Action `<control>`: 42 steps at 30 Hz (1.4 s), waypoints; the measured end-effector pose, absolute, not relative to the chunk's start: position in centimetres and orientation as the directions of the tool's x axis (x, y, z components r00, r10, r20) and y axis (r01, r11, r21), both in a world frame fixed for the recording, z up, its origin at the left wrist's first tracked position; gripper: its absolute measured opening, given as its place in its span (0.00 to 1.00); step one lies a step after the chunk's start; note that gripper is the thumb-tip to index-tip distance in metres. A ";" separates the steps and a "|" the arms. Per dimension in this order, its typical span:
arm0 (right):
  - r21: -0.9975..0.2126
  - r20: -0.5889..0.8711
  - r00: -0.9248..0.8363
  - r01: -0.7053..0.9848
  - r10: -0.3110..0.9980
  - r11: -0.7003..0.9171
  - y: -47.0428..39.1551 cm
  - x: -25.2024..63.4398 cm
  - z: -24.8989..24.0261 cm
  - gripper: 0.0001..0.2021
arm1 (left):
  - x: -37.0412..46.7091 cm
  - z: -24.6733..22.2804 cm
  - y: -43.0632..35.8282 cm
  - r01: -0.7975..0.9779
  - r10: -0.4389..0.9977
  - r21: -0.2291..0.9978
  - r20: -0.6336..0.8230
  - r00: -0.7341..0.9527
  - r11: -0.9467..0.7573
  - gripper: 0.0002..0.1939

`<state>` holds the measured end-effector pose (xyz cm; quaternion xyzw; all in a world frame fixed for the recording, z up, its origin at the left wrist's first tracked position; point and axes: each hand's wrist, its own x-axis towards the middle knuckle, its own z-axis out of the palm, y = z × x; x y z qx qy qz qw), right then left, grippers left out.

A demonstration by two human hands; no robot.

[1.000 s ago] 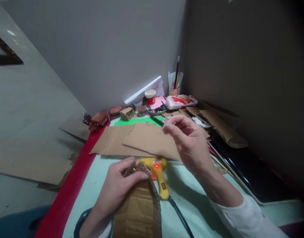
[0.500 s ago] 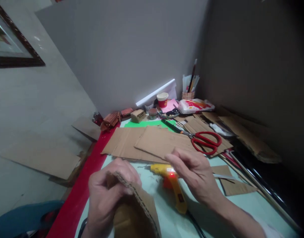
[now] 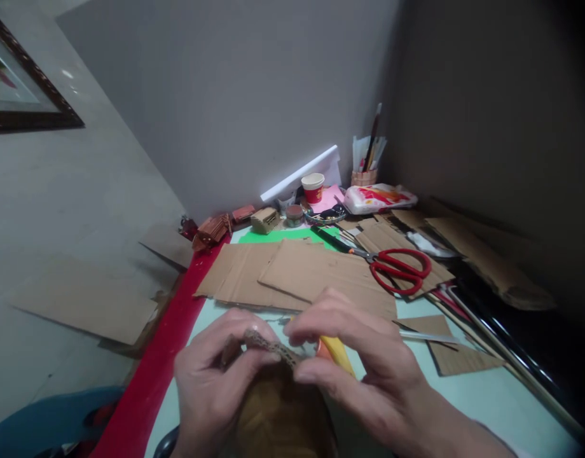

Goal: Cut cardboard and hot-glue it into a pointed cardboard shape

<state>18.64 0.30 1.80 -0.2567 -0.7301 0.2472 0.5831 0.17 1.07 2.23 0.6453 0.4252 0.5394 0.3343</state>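
Note:
My left hand (image 3: 216, 375) pinches the upper left edge of a curved piece of corrugated cardboard (image 3: 280, 413) held above the table. At that piece's upper right edge, my right hand (image 3: 369, 369) has its thumb and fingers closed around the rim. The cut edge shows its wavy core between the two hands. Behind my right hand, a yellow hot glue gun (image 3: 339, 356) lies on the table, mostly hidden. Flat cardboard sheets (image 3: 316, 270) lie just beyond my hands, with red-handled scissors (image 3: 400, 270) on their right side.
At the back stand a red and white paper cup (image 3: 313, 189), a pen holder (image 3: 364, 177) and a tissue pack (image 3: 381, 197). Cardboard scraps and a black glossy object (image 3: 507, 350) line the right side. Small brown models (image 3: 211, 232) sit at the far left corner.
My right hand has come left and closed on the cardboard's edge, now covering much of the glue gun. The cardboard has turned and shifted slightly right in my left hand.

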 end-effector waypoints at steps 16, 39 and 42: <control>-0.675 0.716 -0.153 0.095 0.681 0.731 0.3 18.2 1.1 0.08 | 1.0 2.2 0.9 0.308 0.934 0.886 0.357 0.023 -0.347 0.10; -0.658 0.733 -0.089 0.160 0.674 0.736 0.6 17.7 0.0 0.07 | 0.1 1.0 1.5 0.402 0.895 0.802 0.366 0.253 -0.442 0.20; -0.680 0.711 -0.081 0.176 0.699 0.712 0.6 17.7 -0.1 0.07 | 0.1 0.9 1.4 0.338 0.916 0.854 0.337 0.219 -0.395 0.15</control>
